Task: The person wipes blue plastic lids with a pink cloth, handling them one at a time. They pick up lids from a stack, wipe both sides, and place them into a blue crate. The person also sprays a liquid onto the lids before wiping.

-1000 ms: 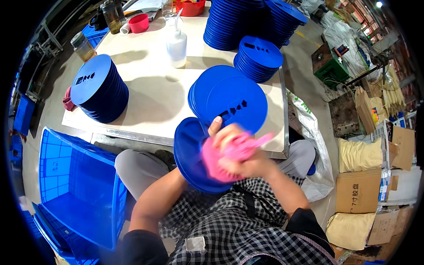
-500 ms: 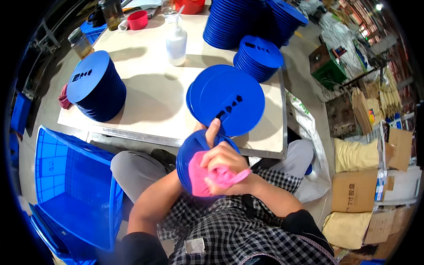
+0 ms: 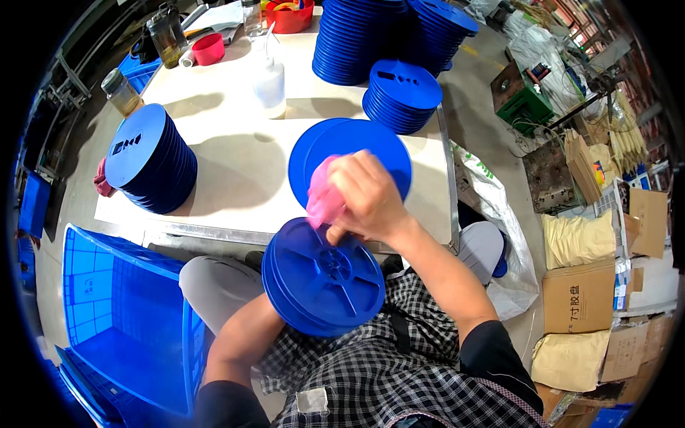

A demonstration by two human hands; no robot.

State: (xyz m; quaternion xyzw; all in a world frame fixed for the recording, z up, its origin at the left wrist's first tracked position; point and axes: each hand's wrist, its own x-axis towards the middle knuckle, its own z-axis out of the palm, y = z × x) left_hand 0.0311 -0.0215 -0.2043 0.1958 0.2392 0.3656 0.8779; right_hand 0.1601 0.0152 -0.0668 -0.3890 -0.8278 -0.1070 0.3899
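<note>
Stretches over grey floor (image 3: 472, 100) around a pale, brightly lit surface (image 3: 235, 128), from metal framework (image 3: 71, 78) at left to cardboard boxes (image 3: 578, 296) at right.

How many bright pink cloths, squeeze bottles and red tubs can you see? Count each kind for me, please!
Bright pink cloth, in the right hand: 1
Squeeze bottle: 1
Red tubs, one small and one bigger: 2
Total: 4

Through my feed, the spoked reel (image 3: 308, 287) looks like smooth, slightly glossy plastic, the pink rag (image 3: 325, 194) soft matt cloth. I see a smooth desk (image 3: 235, 167) with metal edging (image 3: 207, 232).
</note>
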